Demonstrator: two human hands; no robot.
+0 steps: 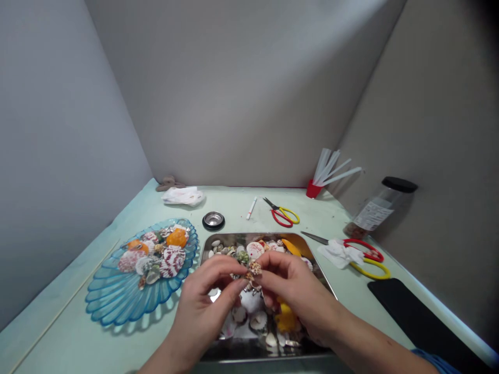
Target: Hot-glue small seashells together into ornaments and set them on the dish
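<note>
Both of my hands meet over a metal tray (322, 278) filled with several seashells. My left hand (205, 306) and my right hand (294, 291) pinch the same small speckled brown-and-white shell (254, 268) between their fingertips, just above the tray's middle. To the left lies a blue scalloped glass plate (113, 301) holding several sorted shells, red-striped, white and orange (177, 237).
At the back are a small round metal cap (213, 221), a white marker (251, 208), red-and-yellow scissors (284, 214), a red cup of white sticks (314, 188) and crumpled tissue (183, 196). On the right lie more scissors (368, 257), a jar on its side (376, 210) and a black phone (419, 319).
</note>
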